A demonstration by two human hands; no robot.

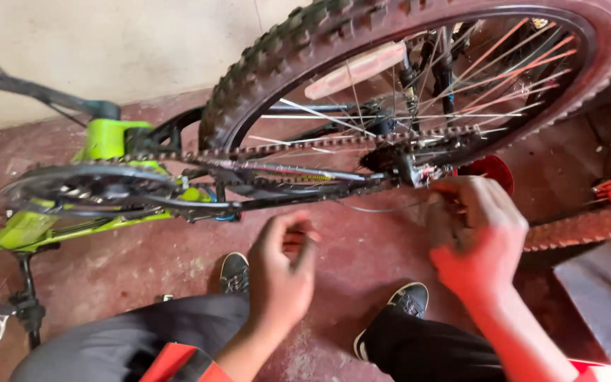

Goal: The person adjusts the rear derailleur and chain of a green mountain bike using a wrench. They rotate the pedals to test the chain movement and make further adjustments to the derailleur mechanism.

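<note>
With the upside-down bike (107,141) on the floor, our right hand (475,240) pinches the thin cable (383,209) by the rear gear mechanism (404,166) below the chain (284,148), left hand (281,272) loosely curled, holding nothing, so we'd probably keep that cable taut and steady.

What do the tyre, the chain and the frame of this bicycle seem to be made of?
Tyre: probably black rubber, matte, with raised knobs on the tread.
Chain: metal links, dull and brownish, perhaps rusty or dirty.
Frame: painted bright green with a glossy look; likely metal underneath, but the paint hides it.
</note>
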